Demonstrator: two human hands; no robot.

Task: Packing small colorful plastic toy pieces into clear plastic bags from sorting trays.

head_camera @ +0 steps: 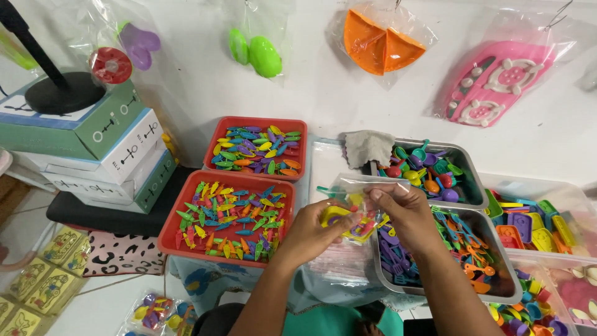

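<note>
Both hands, left hand (311, 231) and right hand (407, 211), are pinching a clear plastic bag (357, 202) of small toys between them; red trays (171, 239) at the table's left are holding colourful toy pieces.

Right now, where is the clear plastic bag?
In the head view, the clear plastic bag is at centre, held between the left hand and right hand, above the gap between the red tray and metal tray.

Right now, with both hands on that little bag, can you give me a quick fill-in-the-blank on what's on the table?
1. Both hands, left hand and right hand, hold a clear plastic ____.
2. The two trays left of the hands are coloured ____.
3. The grey cloth lies on the corner of a ____ tray of spoons.

Missing words: bag; red; metal
</note>
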